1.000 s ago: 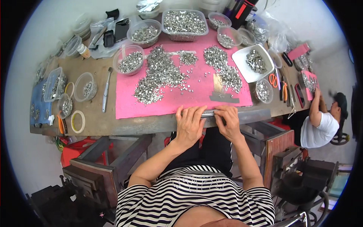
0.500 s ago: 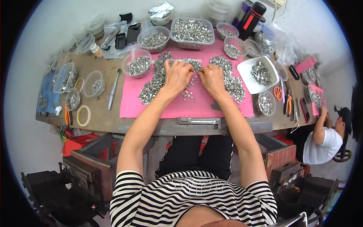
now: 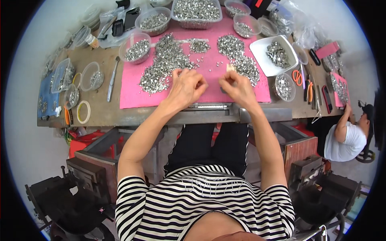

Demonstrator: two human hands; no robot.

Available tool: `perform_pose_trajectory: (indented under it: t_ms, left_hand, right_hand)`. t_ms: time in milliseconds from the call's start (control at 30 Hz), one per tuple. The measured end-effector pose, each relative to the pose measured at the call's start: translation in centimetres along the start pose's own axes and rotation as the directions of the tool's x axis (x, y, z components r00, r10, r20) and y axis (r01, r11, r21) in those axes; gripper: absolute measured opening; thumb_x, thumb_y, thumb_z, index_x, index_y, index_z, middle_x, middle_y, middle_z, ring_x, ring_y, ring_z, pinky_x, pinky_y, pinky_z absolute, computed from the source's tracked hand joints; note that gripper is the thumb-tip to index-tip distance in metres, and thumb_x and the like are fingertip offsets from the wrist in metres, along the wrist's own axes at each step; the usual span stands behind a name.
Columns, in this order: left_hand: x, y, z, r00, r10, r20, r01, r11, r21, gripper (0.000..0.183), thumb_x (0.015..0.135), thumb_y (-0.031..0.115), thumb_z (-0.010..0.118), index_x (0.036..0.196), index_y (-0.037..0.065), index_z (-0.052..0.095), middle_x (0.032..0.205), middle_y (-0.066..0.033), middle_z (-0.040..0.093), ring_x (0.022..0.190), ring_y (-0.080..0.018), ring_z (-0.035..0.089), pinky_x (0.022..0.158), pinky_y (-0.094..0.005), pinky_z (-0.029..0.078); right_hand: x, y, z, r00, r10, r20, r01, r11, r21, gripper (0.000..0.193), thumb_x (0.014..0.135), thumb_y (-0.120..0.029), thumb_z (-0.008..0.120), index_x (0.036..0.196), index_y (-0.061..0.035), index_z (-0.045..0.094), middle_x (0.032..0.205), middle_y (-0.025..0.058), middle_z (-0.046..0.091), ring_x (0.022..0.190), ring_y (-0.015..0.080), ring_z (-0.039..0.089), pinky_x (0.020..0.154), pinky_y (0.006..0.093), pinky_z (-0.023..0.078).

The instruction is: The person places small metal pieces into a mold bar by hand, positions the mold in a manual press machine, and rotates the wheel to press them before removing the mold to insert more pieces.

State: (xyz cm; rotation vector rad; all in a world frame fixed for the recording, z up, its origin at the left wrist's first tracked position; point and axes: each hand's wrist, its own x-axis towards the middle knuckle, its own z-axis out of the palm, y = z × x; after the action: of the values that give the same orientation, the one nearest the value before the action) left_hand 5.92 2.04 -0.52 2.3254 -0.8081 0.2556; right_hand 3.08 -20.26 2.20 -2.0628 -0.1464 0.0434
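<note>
Both my hands are over the near part of a pink ribbed mat (image 3: 132, 100). My left hand (image 3: 185, 87) has its fingers curled together, beside a large heap of small silvery metal pieces (image 3: 169, 56). My right hand (image 3: 238, 89) is pinched closed below another heap of metal pieces (image 3: 243, 66). Anything between either hand's fingers is too small or hidden to name. A little pile of pieces (image 3: 199, 45) lies between the two heaps, with a few loose ones scattered nearby. Just beyond my hands, at the mat's near edge, is a narrow metal strip with a row of small shiny parts (image 3: 209, 107).
Clear tubs of metal pieces (image 3: 197, 12) line the back. A white square tray (image 3: 263, 60) and a round tub (image 3: 284, 87) stand right, near orange scissors (image 3: 297, 77) and pliers (image 3: 310, 92). Left are a grey-handled tool (image 3: 111, 86) and tape roll (image 3: 83, 112). Another person (image 3: 345, 136) works far right.
Both hands have drawn back toward me from the middle of the mat, uncovering the small pile. The view has tilted, so the bench appears higher.
</note>
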Motion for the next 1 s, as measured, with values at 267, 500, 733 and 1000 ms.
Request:
perform_pose_trajectory:
  t_ms: [267, 500, 733, 1000]
  left_hand:
    - [-1.2, 0.0, 1.3, 0.991, 0.089, -0.101, -0.084, 0.995, 0.059, 0.005, 0.084, 0.016, 0.075, 0.088, 0.015, 0.072, 0.085, -0.0007, 0.062, 0.094, -0.0212, 0.058, 0.1, -0.0506, 0.033]
    - [-1.5, 0.1, 1.2, 0.982, 0.168, -0.091, -0.149, 0.972, 0.181, 0.006, 0.084, 0.017, 0.075, 0.088, 0.015, 0.072, 0.087, -0.0001, 0.062, 0.095, -0.0215, 0.058, 0.102, -0.0535, 0.031]
    - [-1.4, 0.4, 1.0, 0.978, 0.19, -0.089, -0.176, 0.974, 0.142, 0.006, 0.086, 0.014, 0.073, 0.088, 0.011, 0.068, 0.087, -0.0052, 0.062, 0.094, -0.0254, 0.058, 0.098, -0.0487, 0.035]
    - [-3.5, 5.5, 1.9, 0.999, -0.023, 0.026, 0.03, 0.936, -0.352, 0.007, 0.09, 0.004, 0.065, 0.097, 0.003, 0.064, 0.09, -0.0095, 0.064, 0.087, -0.0288, 0.059, 0.079, -0.0389, 0.046]
  right_hand:
    - [-7.3, 2.4, 1.6, 0.986, -0.134, -0.098, 0.144, 0.984, 0.101, 0.007, 0.091, -0.002, 0.068, 0.096, 0.0027, 0.064, 0.096, 0.006, 0.068, 0.092, 0.0131, 0.062, 0.084, 0.0286, 0.049]
    - [-7.6, 2.5, 2.6, 0.896, -0.396, -0.199, 0.352, 0.909, -0.224, 0.012, 0.083, 0.003, 0.07, 0.094, -0.0002, 0.064, 0.095, 0.0112, 0.068, 0.089, 0.026, 0.065, 0.083, 0.0356, 0.048]
    - [-7.9, 2.2, 2.0, 0.816, -0.569, -0.099, 0.476, 0.759, -0.444, 0.018, 0.081, 0.005, 0.07, 0.097, -0.0019, 0.066, 0.099, 0.0108, 0.07, 0.092, 0.029, 0.066, 0.085, 0.0376, 0.047]
    - [-8.4, 5.4, 2.2, 0.918, -0.057, -0.392, 0.193, 0.929, 0.315, 0.01, 0.097, 0.0, 0.063, 0.105, 0.0021, 0.069, 0.099, 0.0036, 0.068, 0.087, 0.0089, 0.061, 0.079, 0.0233, 0.048]
